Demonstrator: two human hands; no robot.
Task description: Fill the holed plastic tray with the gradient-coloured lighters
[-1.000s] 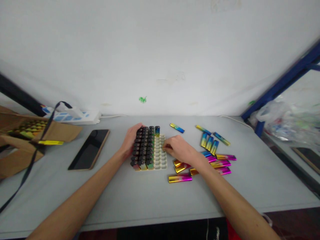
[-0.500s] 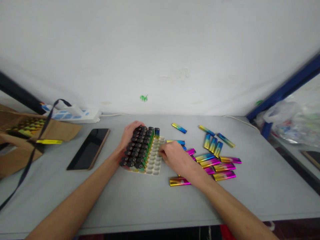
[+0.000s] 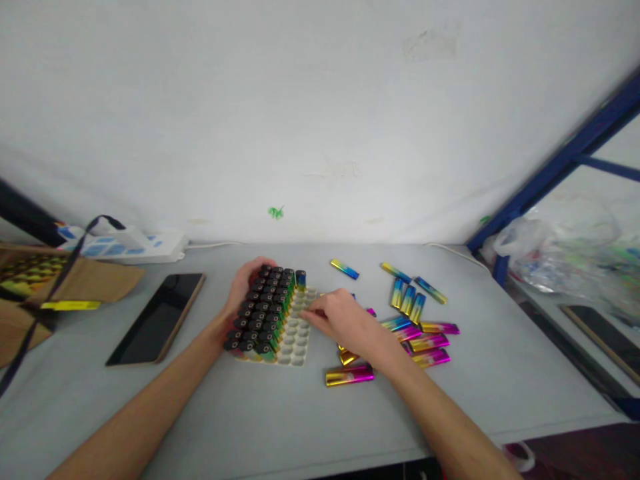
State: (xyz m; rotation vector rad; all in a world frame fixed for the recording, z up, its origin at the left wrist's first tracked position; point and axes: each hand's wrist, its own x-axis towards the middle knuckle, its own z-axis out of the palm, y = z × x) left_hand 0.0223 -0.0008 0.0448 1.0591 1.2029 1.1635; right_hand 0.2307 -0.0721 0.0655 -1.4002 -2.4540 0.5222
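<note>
A pale tray [image 3: 299, 350] with round hollows stands on the table, its left part filled with upright black-topped cylinders [image 3: 263, 307]. One blue-and-yellow piece [image 3: 301, 279] stands apart at its back. My left hand [image 3: 245, 283] is wrapped round the tray's left back side, against the black-topped pieces. My right hand [image 3: 333, 317] is over the tray's right edge with fingertips pressed together; whatever they hold, if anything, is hidden. Shiny blue-yellow pieces [image 3: 409, 300] and gold-magenta pieces [image 3: 349, 375] lie loose to the right, some partly behind my right hand.
A dark phone [image 3: 156, 320] lies left of my left arm. Further left are an opened brown paper package [image 3: 107, 270] with yellow-black items, a dark strap and a white power strip [image 3: 170, 247]. Clear plastic bags [image 3: 565, 260] lie beyond the blue frame at right.
The view has shifted, so most things appear further left and slightly lower. My right hand's fingertips remain by the tray's right side, and my left hand still holds the tray's left side.
</note>
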